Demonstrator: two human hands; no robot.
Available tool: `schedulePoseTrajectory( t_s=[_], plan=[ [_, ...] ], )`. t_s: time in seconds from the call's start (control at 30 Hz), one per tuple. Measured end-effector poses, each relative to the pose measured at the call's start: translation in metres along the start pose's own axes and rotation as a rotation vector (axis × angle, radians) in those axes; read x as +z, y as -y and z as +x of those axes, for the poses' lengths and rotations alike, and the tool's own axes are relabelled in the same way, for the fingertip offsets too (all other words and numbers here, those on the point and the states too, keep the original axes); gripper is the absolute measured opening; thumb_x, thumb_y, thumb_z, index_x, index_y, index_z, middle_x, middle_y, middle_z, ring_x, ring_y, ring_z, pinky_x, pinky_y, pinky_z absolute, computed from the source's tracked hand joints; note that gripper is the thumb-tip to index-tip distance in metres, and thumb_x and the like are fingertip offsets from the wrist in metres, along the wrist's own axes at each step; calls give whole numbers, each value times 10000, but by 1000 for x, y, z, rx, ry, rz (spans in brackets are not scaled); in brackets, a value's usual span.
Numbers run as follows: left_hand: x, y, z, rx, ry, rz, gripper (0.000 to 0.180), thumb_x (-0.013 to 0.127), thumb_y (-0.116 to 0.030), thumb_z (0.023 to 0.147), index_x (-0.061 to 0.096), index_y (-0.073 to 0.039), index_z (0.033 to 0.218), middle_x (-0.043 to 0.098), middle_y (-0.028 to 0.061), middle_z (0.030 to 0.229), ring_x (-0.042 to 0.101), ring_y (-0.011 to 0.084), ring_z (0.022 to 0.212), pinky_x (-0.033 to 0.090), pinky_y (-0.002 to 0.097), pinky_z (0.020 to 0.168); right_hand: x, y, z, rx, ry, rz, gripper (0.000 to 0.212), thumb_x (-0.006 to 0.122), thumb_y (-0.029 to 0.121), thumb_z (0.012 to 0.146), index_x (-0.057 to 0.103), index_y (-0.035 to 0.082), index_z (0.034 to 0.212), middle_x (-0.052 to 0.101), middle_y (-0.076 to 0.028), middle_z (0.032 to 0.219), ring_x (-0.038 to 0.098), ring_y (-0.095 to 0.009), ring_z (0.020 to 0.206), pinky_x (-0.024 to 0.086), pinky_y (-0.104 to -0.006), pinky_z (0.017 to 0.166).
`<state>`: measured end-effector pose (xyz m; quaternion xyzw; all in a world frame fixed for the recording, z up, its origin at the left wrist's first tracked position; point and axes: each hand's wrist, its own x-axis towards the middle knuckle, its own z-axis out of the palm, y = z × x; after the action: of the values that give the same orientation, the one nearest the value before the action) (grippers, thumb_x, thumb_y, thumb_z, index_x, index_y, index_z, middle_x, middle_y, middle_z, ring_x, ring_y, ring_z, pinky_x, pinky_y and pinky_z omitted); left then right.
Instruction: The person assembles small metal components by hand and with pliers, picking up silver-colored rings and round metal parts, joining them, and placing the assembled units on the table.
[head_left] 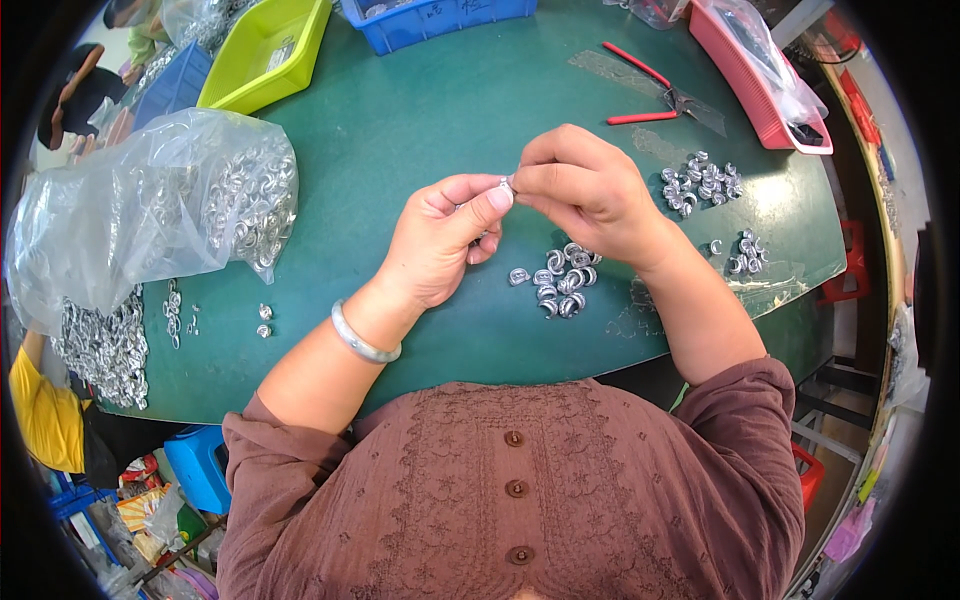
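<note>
Both hands meet above the middle of the green table. Between the thumb and forefinger of my left hand is a small silvery metal piece, mostly hidden by the fingertips. My right hand pinches at the same spot, its fingertips touching the piece. Just below my right hand lies a cluster of curved silvery metal pieces. Further right are two more groups of such pieces, an upper pile and a smaller lower pile. The exact kind of the held piece cannot be made out.
A clear plastic bag of metal pieces lies left, above a heap of silvery parts. Red-handled pliers rest at the far right. A yellow-green tray, a blue bin and a pink basket line the back. Other people are at upper left.
</note>
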<state>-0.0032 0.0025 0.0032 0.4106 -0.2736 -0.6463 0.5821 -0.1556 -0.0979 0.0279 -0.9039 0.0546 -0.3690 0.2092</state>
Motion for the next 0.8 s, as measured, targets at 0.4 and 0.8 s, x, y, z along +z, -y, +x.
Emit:
schedulePoseTrajectory(
  t_s=[0.4, 0.8],
  plan=[
    [0, 1, 0, 199, -14, 191, 214, 643, -95, 783, 610, -37, 986, 540, -38, 740, 452, 28, 587, 373, 154, 497, 7, -3, -2, 213, -62, 190, 180, 663, 35, 686, 563, 29, 835, 566, -81, 764, 566, -210, 669, 461, -290, 583],
    [-7, -2, 8, 116, 1, -52, 215, 493, -180, 844, 513, -54, 1017, 504, 32, 737, 484, 120, 621, 359, 206, 469, 1, -6, -7, 250, -35, 226, 163, 655, 44, 683, 567, 27, 819, 560, -85, 757, 562, -224, 667, 456, -299, 582]
  ],
)
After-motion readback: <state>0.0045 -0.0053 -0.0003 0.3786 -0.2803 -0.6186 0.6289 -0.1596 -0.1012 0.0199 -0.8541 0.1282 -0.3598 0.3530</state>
